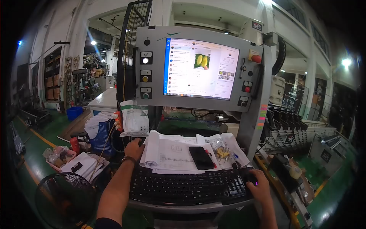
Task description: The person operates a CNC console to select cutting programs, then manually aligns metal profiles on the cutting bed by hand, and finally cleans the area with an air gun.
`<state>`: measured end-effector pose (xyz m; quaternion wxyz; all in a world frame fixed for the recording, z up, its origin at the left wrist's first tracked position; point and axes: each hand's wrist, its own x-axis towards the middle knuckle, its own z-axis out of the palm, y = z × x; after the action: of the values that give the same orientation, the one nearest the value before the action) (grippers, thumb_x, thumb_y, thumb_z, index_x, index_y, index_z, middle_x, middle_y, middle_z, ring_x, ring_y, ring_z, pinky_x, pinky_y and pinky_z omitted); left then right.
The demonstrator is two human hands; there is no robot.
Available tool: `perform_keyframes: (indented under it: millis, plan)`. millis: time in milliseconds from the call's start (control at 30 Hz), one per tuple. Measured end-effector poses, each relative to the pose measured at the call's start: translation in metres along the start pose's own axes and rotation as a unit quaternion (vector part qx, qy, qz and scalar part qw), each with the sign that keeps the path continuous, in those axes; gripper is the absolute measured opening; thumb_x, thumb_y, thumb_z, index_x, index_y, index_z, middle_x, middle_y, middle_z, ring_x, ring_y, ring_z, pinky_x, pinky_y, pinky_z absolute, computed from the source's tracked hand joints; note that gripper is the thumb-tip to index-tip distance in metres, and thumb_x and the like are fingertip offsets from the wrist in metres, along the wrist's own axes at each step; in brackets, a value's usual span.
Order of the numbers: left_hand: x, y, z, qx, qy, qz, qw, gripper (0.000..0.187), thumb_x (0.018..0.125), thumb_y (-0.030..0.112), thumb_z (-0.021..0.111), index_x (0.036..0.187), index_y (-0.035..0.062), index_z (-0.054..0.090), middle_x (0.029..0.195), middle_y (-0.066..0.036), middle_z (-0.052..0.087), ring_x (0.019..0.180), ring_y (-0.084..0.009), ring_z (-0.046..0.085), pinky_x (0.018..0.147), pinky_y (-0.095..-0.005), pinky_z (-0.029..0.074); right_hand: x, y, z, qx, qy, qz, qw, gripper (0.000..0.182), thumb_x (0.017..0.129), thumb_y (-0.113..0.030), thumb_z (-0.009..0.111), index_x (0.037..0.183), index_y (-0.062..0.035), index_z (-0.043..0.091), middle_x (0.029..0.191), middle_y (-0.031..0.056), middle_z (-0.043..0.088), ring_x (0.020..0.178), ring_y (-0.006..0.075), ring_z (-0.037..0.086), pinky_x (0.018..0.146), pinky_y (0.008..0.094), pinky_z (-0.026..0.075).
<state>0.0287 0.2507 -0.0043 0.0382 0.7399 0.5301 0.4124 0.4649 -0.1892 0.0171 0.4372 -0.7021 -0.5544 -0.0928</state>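
My right hand (pixel 259 186) is curled over a black computer mouse (pixel 249 178) at the right end of the black keyboard (pixel 179 187). My left hand (pixel 134 149) rests beside the left edge of the printed papers (pixel 175 152), its fingers curled at a small dark thing I cannot make out. On the papers lie a black smartphone (pixel 201 158) and a red pen (pixel 210 158). A clear plastic bag (pixel 223 152) with small yellowish parts sits to their right. Above, a lit screen (pixel 202 70) displays a chat window with a picture of yellow fruit.
Round buttons and a red emergency stop knob (pixel 254 57) flank the screen. A white plastic package (pixel 135 119) stands behind my left hand. At lower left are a black fan (pixel 65 200), a blue basket (pixel 102 139) and a pink basket (pixel 59 158). Machinery stands to the right.
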Motion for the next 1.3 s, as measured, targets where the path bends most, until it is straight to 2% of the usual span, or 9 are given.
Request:
perform_keyframes:
  millis: [133, 333, 467, 567, 967, 1300]
  plan:
    - [-0.0023, 0.0020, -0.0004, 0.015, -0.051, -0.040, 0.998, 0.036, 0.096, 0.038, 0.073, 0.122, 0.0144, 0.076, 0.117, -0.014, 0.079, 0.111, -0.0367, 0.075, 0.094, -0.0504, 0.059, -0.0008, 0.0029, 0.0009, 0.002, -0.004, 0.001, 1.000, 0.055, 0.083, -0.021, 0.075, 0.134, -0.0029, 0.068, 0.139, 0.0177, 0.066, 0.126, 0.0385, 0.068, 0.106, 0.0433, 0.054]
    - [-0.0067, 0.0052, -0.0077, 0.005, -0.059, -0.082, 0.995, 0.036, 0.096, 0.042, 0.074, 0.120, 0.0155, 0.077, 0.119, -0.013, 0.080, 0.114, -0.0363, 0.075, 0.095, -0.0488, 0.059, -0.0008, 0.0019, -0.0014, -0.010, -0.012, -0.001, 1.000, 0.055, 0.086, -0.022, 0.076, 0.136, -0.0033, 0.067, 0.141, 0.0175, 0.065, 0.126, 0.0380, 0.068, 0.104, 0.0432, 0.054]
    - [-0.0068, 0.0020, -0.0054, 0.006, -0.055, -0.072, 0.996, 0.038, 0.096, 0.045, 0.073, 0.120, 0.0159, 0.078, 0.121, -0.013, 0.079, 0.113, -0.0372, 0.075, 0.095, -0.0491, 0.060, -0.0016, 0.0011, -0.0015, -0.004, -0.013, 0.005, 1.000, 0.054, 0.086, -0.021, 0.077, 0.137, -0.0038, 0.067, 0.141, 0.0169, 0.065, 0.125, 0.0374, 0.068, 0.103, 0.0431, 0.055]
    - [-0.0071, 0.0030, -0.0062, 0.004, -0.053, -0.075, 0.996, 0.038, 0.096, 0.045, 0.073, 0.120, 0.0161, 0.078, 0.120, -0.013, 0.079, 0.113, -0.0373, 0.075, 0.095, -0.0491, 0.059, -0.0008, 0.0086, 0.0005, -0.013, -0.004, -0.026, 1.000, 0.054, 0.086, -0.020, 0.077, 0.137, -0.0039, 0.067, 0.141, 0.0166, 0.065, 0.123, 0.0367, 0.069, 0.101, 0.0428, 0.056]
    - [-0.0091, 0.0016, -0.0049, -0.013, -0.043, -0.070, 0.997, 0.036, 0.095, 0.044, 0.075, 0.118, 0.0163, 0.079, 0.117, -0.013, 0.080, 0.112, -0.0369, 0.075, 0.096, -0.0494, 0.059, -0.0013, 0.0042, -0.0003, -0.008, -0.009, -0.012, 1.000, 0.054, 0.086, -0.021, 0.077, 0.136, -0.0044, 0.066, 0.140, 0.0157, 0.065, 0.121, 0.0358, 0.070, 0.094, 0.0419, 0.058]
    - [-0.0045, -0.0033, -0.0007, 0.008, -0.049, -0.066, 0.997, 0.037, 0.096, 0.045, 0.074, 0.118, 0.0160, 0.079, 0.120, -0.012, 0.080, 0.112, -0.0370, 0.075, 0.095, -0.0487, 0.060, -0.0013, 0.0024, -0.0016, -0.002, -0.014, -0.007, 1.000, 0.053, 0.087, -0.021, 0.076, 0.137, -0.0045, 0.066, 0.142, 0.0162, 0.064, 0.125, 0.0358, 0.068, 0.096, 0.0422, 0.057]
